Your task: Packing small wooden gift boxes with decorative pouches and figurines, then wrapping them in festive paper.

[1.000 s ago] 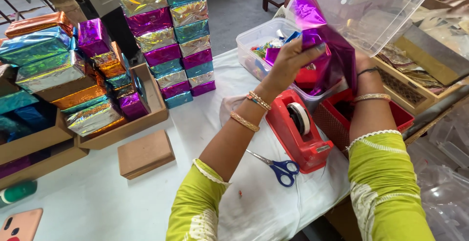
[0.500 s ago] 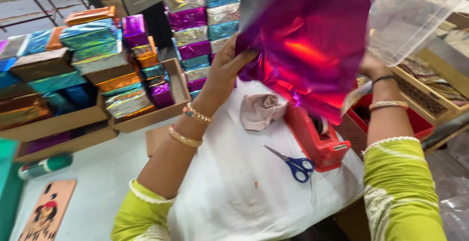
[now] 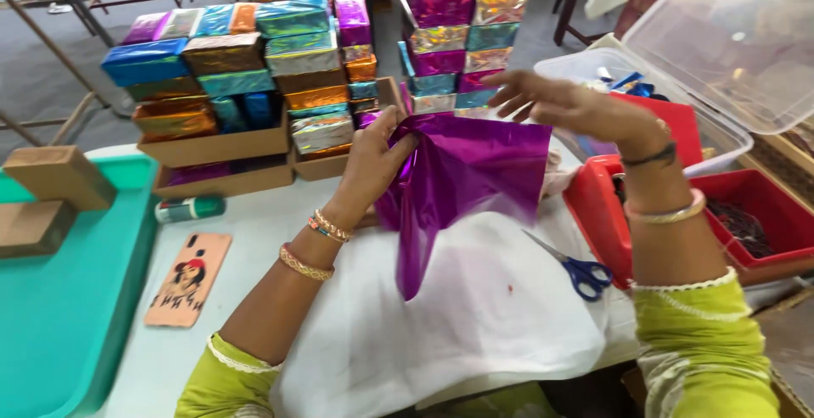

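Pinching purple foil sheet in left hand fingers; right hand fingers spread loose above it, scissors on tabletop.

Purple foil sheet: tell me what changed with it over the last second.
The purple foil sheet came out of the clear tub, swung up, then dropped low over the white cloth. The left hand now grips it; the right hand is open above. The scissors stayed put.
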